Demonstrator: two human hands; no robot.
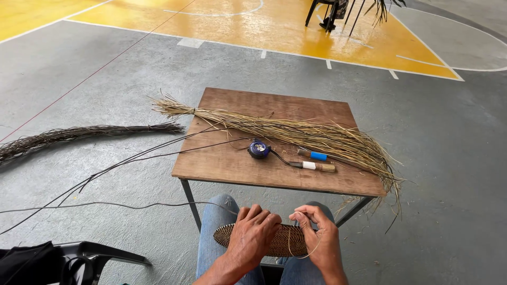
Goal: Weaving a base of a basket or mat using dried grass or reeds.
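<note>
A dark woven disc [282, 244] lies across my lap, over blue jeans. My left hand [252, 235] rests palm down on top of it, fingers curled over its far rim. My right hand [319, 237] pinches a thin pale straw strand [311, 252] that loops down beside the disc's right edge. Both hands sit just in front of the wooden table [222, 163].
On the table lie a tied bundle of pale straw [296, 132], a blue tape measure [259, 150] and two wooden-handled tools [317, 161]. Dark strands [121, 163] trail off the table to the left. A dark reed bundle [79, 134] lies on the floor. A black chair [90, 258] stands at lower left.
</note>
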